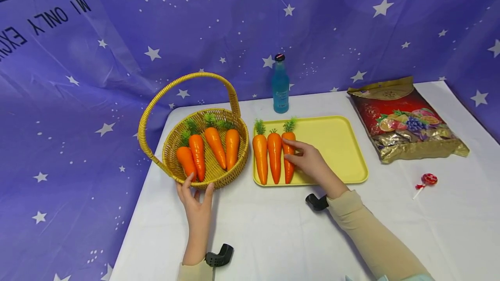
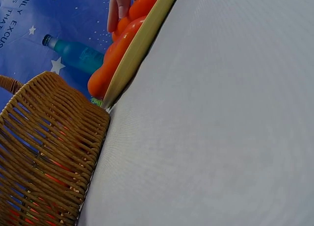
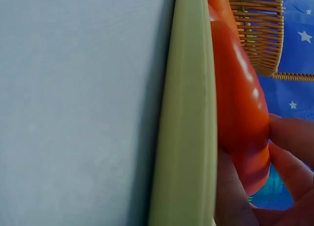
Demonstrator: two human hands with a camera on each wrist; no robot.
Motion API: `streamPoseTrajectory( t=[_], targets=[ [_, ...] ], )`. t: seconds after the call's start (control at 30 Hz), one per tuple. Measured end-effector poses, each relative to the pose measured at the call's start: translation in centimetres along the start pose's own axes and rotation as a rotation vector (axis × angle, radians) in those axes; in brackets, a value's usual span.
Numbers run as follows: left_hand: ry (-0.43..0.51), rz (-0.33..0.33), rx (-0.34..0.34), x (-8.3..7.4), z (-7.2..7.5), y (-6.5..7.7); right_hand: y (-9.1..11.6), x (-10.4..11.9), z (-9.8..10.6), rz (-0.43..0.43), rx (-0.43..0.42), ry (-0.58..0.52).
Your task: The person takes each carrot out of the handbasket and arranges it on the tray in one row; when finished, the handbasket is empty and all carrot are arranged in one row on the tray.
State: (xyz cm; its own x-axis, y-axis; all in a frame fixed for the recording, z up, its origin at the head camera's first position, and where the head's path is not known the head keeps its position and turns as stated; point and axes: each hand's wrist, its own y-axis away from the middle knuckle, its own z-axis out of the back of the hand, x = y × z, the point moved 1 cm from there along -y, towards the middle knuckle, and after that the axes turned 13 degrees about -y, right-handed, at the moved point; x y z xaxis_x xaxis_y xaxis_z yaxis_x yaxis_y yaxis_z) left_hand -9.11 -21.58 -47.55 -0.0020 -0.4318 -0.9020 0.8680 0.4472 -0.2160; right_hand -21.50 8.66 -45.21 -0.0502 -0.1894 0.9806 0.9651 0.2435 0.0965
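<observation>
Three orange carrots with green tops lie side by side on the yellow tray (image 1: 332, 151). My right hand (image 1: 310, 159) pinches the rightmost carrot (image 1: 288, 141); the right wrist view shows thumb and fingers on both sides of this carrot (image 3: 240, 93). To its left are the middle carrot (image 1: 274, 155) and the left carrot (image 1: 260, 159). My left hand (image 1: 196, 205) touches the front rim of the wicker basket (image 1: 224, 180), its fingers loosely spread. Several carrots (image 1: 198, 153) lie inside the basket. The left wrist view does not show the left hand.
A blue bottle (image 1: 281, 88) stands behind the tray. Right of the tray lies a red and gold candy bag (image 1: 406, 120), with a red lollipop (image 1: 429, 179) in front of it. The basket's tall handle (image 1: 187, 77) arches upward. A starry purple cloth (image 1: 234, 25) hangs behind the table.
</observation>
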Motion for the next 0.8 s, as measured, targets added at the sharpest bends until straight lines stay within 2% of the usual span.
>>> streamPoseTrajectory(
  t=[0.17,0.4,0.8],
  targets=[
    [0.009,0.007,0.009,-0.5,0.2,0.0,-0.1,0.3,-0.4,0.012,-0.022,0.135],
    [0.010,-0.013,0.009,-3.2,0.6,0.5,-0.1,0.7,-0.7,0.011,-0.024,0.302],
    [-0.011,-0.025,0.008,-3.5,0.6,0.6,0.3,1.8,0.1,0.033,0.001,0.447]
  ],
)
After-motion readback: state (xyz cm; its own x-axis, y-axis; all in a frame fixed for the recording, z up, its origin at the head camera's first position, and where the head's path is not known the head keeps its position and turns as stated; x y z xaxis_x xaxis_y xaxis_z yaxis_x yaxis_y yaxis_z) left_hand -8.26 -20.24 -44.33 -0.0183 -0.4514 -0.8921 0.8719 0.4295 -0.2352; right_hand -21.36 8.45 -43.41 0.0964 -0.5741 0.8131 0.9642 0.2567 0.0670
